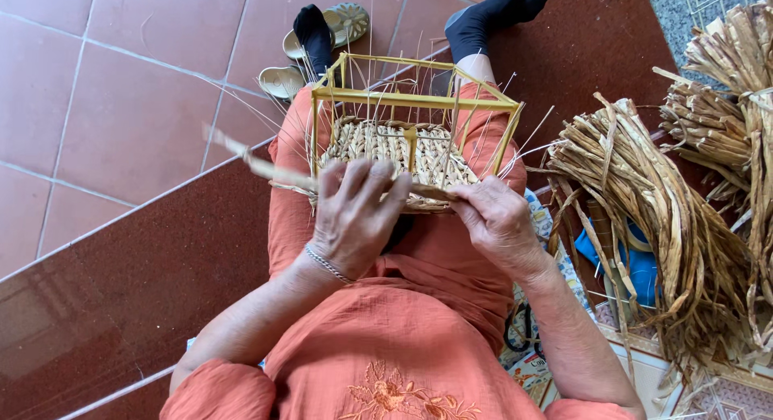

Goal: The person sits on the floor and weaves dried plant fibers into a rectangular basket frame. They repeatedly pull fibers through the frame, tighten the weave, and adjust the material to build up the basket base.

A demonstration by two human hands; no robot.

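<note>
Our left hand (354, 219) sits center frame, fingers spread and curled over the near rim of the basket (394, 158), pressing it against the lap. It's clamped on the rim, not open. A thin bracelet (326, 264) rides the wrist just below.

Our right hand (495, 219), just right of center, is closed in a pinch on a flat dried strand (266, 169). That strand runs from the fingertips leftward behind the left hand and pokes out toward mid-left of frame, its tip blurred.

The basket rests on our knees, upper center: woven base done, yellow frame (415, 98) of thin rods standing up around it w/ fine upright stakes sticking out. Side walls look barely begun, so we judge the step as weaving the 1st rows at the near edge.

Next move, as we read it, calls for the left hand keeping the rim steady while the right threads the strand btwn stakes w/ tension and w/o kinking it.

Further out: bundles of dried fiber (644, 202) at right, sandals (326, 45) at upper center by our socked feet, red tile floor (97, 106) at left.
</note>
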